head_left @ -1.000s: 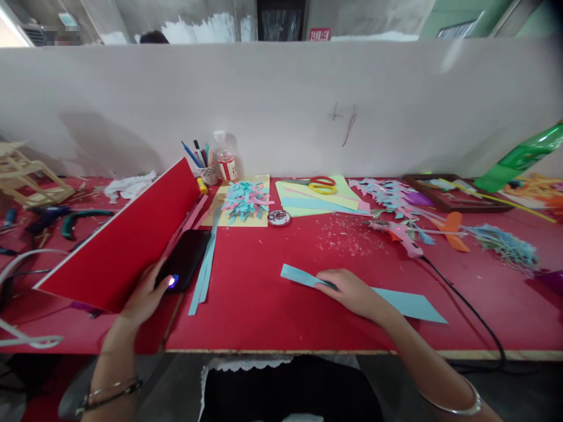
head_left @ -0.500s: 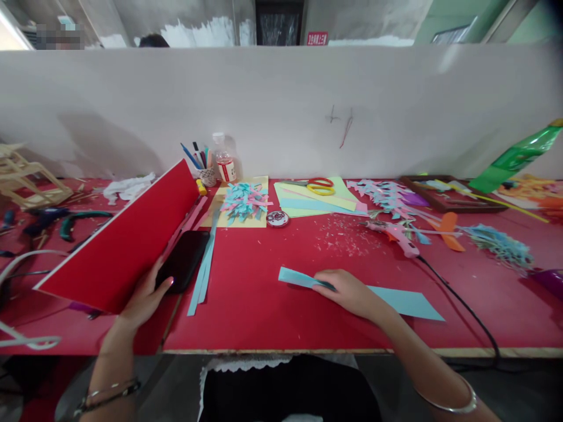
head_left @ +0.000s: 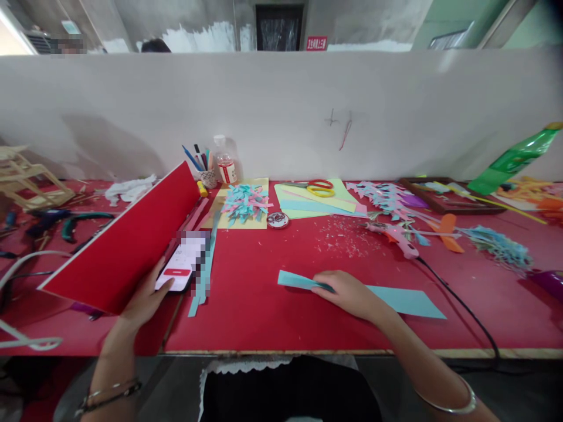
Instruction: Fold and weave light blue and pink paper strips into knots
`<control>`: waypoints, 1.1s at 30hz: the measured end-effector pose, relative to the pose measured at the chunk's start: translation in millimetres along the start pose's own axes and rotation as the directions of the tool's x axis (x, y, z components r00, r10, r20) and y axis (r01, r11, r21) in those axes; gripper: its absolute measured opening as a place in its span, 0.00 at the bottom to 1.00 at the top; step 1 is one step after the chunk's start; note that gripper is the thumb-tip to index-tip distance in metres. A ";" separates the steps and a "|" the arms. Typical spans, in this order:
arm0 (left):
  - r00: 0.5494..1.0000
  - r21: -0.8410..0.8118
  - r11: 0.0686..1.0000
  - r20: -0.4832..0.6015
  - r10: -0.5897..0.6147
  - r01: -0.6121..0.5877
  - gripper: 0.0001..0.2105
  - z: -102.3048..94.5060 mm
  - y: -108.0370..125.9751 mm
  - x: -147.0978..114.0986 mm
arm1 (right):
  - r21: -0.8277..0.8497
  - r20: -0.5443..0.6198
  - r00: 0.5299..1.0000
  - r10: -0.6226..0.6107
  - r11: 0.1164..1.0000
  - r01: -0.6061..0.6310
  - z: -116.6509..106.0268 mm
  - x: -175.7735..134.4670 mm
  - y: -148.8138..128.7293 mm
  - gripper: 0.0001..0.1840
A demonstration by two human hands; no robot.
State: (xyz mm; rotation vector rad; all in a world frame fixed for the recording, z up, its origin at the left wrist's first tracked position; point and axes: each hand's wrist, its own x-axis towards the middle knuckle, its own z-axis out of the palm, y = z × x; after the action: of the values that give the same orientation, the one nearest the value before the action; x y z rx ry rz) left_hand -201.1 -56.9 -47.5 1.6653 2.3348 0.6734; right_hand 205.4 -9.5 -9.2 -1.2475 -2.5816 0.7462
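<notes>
At the left, my left hand (head_left: 143,300) is closed on a smartphone (head_left: 187,255) with its screen lit; the thumb rests on the lower screen and the other fingers are mostly hidden. A red board (head_left: 127,240) leans up just beside that hand. My right hand (head_left: 349,296) lies on the table, fingers pinched on a light blue paper strip (head_left: 292,279). More blue paper (head_left: 409,301) shows past my right forearm; whether it is the same piece is hidden. Narrow blue strips (head_left: 207,264) lie to the right of the phone.
Cut paper pieces (head_left: 246,202) are heaped on a yellow sheet. Scissors (head_left: 320,187) lie on coloured paper. A pink glue gun (head_left: 398,237) trails a black cord at the right. Behind stand a pen cup (head_left: 207,177), a bottle (head_left: 226,164) and a white partition (head_left: 272,105).
The phone's screen has gone from dark to lit, and my left thumb has come down onto it. My right hand and the blue paper have stayed nearly still.
</notes>
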 end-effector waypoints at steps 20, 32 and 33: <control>0.549 0.065 0.561 0.321 0.771 -0.825 0.12 55.0 212.1 -17.4 | -0.227 0.106 0.979 -0.176 0.954 0.196 -6.5 43.3 -8.2 0.11; 0.511 -0.082 0.553 0.287 0.810 -0.829 0.15 91.7 193.1 22.7 | -0.171 0.030 0.993 -0.115 0.978 0.119 -10.2 63.9 15.4 0.17; 0.525 -0.105 0.568 0.275 0.805 -0.816 0.14 92.3 191.9 22.9 | -0.171 0.017 0.993 -0.119 0.978 0.120 -7.7 63.6 14.3 0.17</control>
State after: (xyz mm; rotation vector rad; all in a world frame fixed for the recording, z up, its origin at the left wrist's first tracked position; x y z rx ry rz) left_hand -9.4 37.9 -36.1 2.6614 1.2441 0.4364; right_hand 177.8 49.9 -13.5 -1.1223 -2.7474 0.5147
